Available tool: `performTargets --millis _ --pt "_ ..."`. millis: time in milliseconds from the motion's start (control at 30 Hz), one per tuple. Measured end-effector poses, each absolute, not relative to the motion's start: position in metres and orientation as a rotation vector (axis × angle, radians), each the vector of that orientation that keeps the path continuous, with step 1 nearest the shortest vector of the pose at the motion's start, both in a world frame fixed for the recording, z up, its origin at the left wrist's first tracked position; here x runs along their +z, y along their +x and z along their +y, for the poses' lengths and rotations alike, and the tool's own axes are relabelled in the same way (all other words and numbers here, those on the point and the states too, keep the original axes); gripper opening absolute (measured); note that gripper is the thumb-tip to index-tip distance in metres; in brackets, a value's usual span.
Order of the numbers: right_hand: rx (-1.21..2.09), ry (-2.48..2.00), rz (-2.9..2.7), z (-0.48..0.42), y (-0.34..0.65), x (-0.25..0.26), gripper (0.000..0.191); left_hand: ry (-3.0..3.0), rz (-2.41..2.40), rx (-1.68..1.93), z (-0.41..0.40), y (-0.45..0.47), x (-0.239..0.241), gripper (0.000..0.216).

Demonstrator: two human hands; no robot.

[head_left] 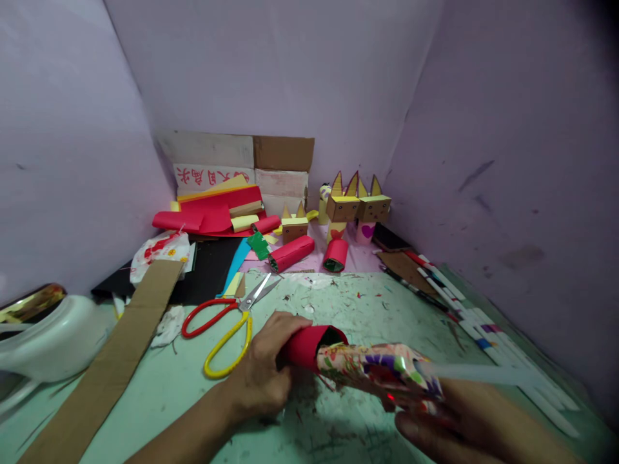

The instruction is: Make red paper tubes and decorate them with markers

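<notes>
My left hand is wrapped round a red paper tube, whose dark open end faces right. My right hand, blurred at the lower right, grips a glue gun with a colourful flower pattern. A pale glue stick juts out of its back and a small red light glows on its side. The front of the glue gun is at the tube's open end, where its nozzle is hidden. Scissors with one red and one yellow handle lie open beyond my left hand.
A long cardboard strip and a white pot-like vessel are at left. Red paper is piled at the back. Cardboard animal-head figures stand behind two red tubes. White markers line the right wall.
</notes>
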State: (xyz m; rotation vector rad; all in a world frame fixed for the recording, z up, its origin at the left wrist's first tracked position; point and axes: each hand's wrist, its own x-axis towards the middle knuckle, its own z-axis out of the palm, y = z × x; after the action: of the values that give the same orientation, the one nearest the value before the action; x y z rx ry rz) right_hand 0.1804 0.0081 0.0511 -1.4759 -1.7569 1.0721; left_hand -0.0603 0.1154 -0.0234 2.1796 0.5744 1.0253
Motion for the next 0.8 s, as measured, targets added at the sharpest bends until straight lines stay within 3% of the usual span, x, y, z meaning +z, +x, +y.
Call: performTargets --millis 800 --pt "0.973 -1.476 -1.786 0.007 0.181 0.046 0.037 2.157 0.587 1.016 0.116 -0.061 -0.024 0.062"
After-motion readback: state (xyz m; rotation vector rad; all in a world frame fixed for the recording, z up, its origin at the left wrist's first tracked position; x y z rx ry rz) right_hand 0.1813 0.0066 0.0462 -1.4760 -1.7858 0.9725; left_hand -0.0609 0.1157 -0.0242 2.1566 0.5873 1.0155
